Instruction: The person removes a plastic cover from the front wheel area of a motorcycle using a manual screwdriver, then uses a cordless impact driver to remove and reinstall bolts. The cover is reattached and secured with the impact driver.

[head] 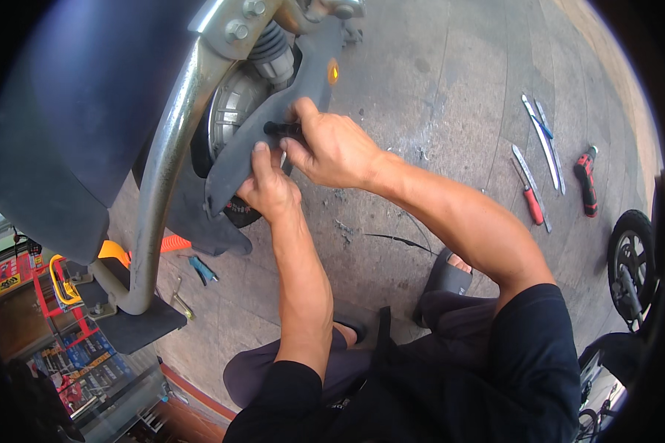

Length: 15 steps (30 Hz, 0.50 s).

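Observation:
A dark grey plastic fender [288, 111] with an orange reflector [333, 72] covers part of a wheel with a silver hub [234, 108]. My left hand [272, 185] grips its lower edge, thumb on the outer face and the other fingers largely hidden. Between the thumb and fingers of my right hand [330, 144] is a black cylindrical tool [281, 129], perhaps a socket. Its end meets the fender's face just above my left thumb. Whether a fastener sits under that end is hidden.
A thick metal tube [169, 166] rises left of the fender. On the floor lie a red-handled screwdriver [532, 205], metal strips [540, 141], a red-black power tool [586, 180], blue-handled pliers [204, 270] and a black strip [402, 239]. A small wheel [632, 260] stands far right.

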{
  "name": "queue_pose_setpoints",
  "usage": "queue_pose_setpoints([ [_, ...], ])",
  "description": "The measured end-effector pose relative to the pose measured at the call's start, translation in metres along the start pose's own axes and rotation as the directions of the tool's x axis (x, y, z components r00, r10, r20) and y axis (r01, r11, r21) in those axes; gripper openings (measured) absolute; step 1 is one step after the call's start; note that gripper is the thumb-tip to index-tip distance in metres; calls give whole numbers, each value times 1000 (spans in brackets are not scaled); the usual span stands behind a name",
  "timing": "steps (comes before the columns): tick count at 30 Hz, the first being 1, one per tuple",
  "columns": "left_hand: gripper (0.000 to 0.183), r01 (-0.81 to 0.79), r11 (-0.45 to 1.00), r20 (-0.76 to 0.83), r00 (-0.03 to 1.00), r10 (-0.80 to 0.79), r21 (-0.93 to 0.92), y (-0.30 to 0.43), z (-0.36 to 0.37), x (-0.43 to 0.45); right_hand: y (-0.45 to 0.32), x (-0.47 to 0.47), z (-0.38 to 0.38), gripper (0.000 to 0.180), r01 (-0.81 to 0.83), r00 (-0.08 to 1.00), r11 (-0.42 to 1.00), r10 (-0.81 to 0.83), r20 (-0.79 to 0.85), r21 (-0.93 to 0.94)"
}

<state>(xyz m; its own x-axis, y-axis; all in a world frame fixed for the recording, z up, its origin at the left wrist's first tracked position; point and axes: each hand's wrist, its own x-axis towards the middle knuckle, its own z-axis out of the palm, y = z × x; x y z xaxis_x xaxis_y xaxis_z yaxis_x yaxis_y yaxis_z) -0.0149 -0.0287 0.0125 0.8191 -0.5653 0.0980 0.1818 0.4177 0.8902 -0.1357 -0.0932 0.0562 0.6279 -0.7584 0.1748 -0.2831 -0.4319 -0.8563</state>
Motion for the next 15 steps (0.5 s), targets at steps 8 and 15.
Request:
queue_pose_setpoints([
  [8,30,45,999,-16,999,-45,-14,2,0,0,-2,-4,-5,33,-6,997,978,23,74,-210],
  [15,31,37,999,25,999,-37,-27,-1,-3,2,2,2,3,28,115,991,971,-125,-39,-209],
])
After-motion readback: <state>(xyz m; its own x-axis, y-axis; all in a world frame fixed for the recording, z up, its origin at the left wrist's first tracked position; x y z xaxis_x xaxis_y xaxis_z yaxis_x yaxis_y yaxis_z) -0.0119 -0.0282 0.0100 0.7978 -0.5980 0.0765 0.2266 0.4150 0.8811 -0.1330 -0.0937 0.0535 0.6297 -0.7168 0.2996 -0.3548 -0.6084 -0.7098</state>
